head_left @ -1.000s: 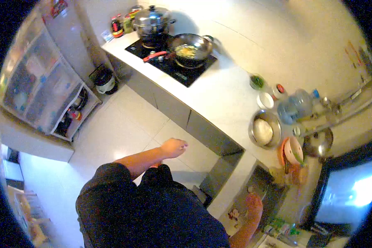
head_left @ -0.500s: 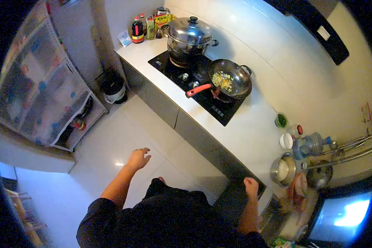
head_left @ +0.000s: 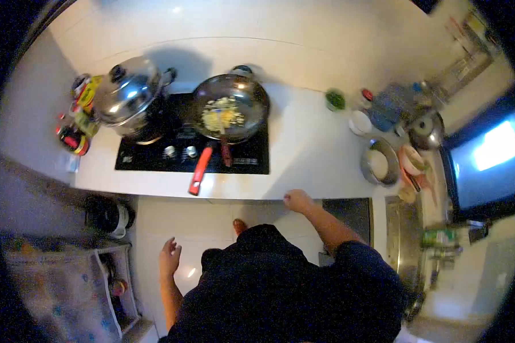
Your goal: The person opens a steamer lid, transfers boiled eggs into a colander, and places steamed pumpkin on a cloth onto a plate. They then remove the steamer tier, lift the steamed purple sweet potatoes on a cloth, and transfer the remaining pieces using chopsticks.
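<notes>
Wok [head_left: 254,107] stood on the hob [head_left: 253,166], its red handle [head_left: 200,170] pointing toward the counter [head_left: 312,157] edge, so careful clearance seemed wise. The left hand [head_left: 170,257] hung with fingers loosely spread; the right hand [head_left: 298,201] looked curled beside the counter, but whether fully closed, I could not tell.

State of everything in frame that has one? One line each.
Wok: uncovered, chopped food inside.
Pot: lid on.
Hob: on or off, can't tell.
Steel bowl: uncovered, pale mass inside.
Small dish: green contents showing.
Left hand: empty, open.
Right hand: curled, nothing visible in it.
</notes>
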Tool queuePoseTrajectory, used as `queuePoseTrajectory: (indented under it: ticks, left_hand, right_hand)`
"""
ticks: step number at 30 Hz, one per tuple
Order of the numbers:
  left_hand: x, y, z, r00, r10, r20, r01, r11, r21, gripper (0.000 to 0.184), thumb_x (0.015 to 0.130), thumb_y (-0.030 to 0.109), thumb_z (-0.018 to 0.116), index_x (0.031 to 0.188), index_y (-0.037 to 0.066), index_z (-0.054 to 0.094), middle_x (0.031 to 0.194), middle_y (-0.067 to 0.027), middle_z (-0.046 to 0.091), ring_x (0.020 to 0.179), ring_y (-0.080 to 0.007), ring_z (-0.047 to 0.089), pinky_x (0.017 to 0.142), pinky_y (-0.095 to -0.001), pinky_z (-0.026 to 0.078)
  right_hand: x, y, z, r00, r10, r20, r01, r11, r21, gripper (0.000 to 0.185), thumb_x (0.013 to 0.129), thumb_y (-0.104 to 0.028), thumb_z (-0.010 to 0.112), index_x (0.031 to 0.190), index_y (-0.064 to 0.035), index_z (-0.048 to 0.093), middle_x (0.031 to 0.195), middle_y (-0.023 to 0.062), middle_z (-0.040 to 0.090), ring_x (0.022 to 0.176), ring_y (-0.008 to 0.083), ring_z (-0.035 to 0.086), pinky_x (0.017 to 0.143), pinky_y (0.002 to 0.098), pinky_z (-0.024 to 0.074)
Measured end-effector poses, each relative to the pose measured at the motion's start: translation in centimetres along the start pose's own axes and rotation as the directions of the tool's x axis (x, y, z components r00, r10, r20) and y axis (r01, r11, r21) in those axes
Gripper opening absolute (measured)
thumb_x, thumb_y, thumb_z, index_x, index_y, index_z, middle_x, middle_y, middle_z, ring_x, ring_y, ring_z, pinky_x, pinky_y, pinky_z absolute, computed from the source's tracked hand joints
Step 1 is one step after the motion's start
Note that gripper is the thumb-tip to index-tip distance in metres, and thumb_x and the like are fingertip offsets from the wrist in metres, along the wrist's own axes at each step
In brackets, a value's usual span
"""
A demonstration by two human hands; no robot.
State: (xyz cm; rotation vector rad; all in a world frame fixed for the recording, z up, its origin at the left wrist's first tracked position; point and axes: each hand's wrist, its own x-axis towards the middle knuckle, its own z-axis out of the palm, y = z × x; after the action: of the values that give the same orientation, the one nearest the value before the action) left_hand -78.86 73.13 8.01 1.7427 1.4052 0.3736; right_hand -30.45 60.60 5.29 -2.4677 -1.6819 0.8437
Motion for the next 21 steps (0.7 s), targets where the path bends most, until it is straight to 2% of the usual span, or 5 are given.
queuePoseTrajectory:
  ticks: [4, 6, 9, 17, 21]
  left_hand:
    - [2.9, 1.0, -3.8, 0.996, -0.035, -0.078, 0.053, 0.967, 0.249, 0.043, 0.075, 0.02, 0.061, 0.112, 0.003, 0.048, 0.099, -0.0204, 0.058, 0.092, -0.032, 0.057, 0.08, -0.0376, 0.045]
    - [4.3, 0.8, -4.8, 0.994, -0.087, -0.071, 0.097, 0.982, 0.16, 0.043, 0.075, 0.023, 0.061, 0.112, 0.004, 0.049, 0.1, -0.0189, 0.058, 0.092, -0.0331, 0.056, 0.081, -0.0376, 0.044]
    - [8.4, -2.8, -7.8, 0.998, -0.053, 0.037, 0.044, 0.977, 0.208, 0.045, 0.075, 0.026, 0.06, 0.113, 0.006, 0.049, 0.1, -0.0173, 0.059, 0.093, -0.0329, 0.055, 0.082, -0.038, 0.043]
    - [13.6, -8.5, -19.7, 0.998, -0.035, 0.042, 0.02, 0.948, 0.319, 0.046, 0.075, 0.027, 0.059, 0.114, 0.006, 0.048, 0.101, -0.0169, 0.058, 0.095, -0.0323, 0.055, 0.085, -0.0378, 0.042]
    - [14.4, -13.4, -22.8, 0.999, 0.021, 0.046, -0.034, 0.955, 0.294, 0.047, 0.074, 0.027, 0.06, 0.114, 0.004, 0.048, 0.103, -0.0176, 0.057, 0.097, -0.0313, 0.054, 0.086, -0.0371, 0.041]
  right_hand:
    - [1.8, -2.5, -4.0, 1.0, 0.001, -0.022, 0.004, 0.974, 0.228, 0.026, 0.072, -0.025, 0.054, 0.085, -0.0047, 0.062, 0.084, 0.0171, 0.06, 0.081, 0.0344, 0.057, 0.074, 0.0417, 0.0448]
    - [2.0, -1.7, -4.7, 0.964, -0.194, -0.184, 0.114, 0.921, -0.372, 0.019, 0.069, -0.022, 0.057, 0.077, -0.0054, 0.063, 0.079, 0.0143, 0.061, 0.075, 0.0307, 0.058, 0.07, 0.0399, 0.0455]
    - [2.8, -4.9, -4.1, 0.815, -0.153, -0.559, 0.042, 0.978, -0.205, 0.017, 0.066, -0.016, 0.059, 0.077, -0.0035, 0.061, 0.077, 0.0128, 0.061, 0.072, 0.0302, 0.057, 0.071, 0.0395, 0.0443]
    - [9.9, -19.7, -13.2, 0.699, 0.191, -0.689, 0.044, 0.95, 0.309, 0.023, 0.073, -0.014, 0.063, 0.092, -0.0021, 0.061, 0.077, 0.0076, 0.06, 0.072, 0.0145, 0.056, 0.067, 0.0259, 0.0449]
    - [15.0, -31.1, -19.2, 0.641, -0.118, -0.759, 0.415, 0.885, 0.213, 0.02, 0.075, -0.013, 0.062, 0.092, -0.0017, 0.061, 0.086, 0.0106, 0.062, 0.075, 0.0176, 0.059, 0.068, 0.0276, 0.0465]
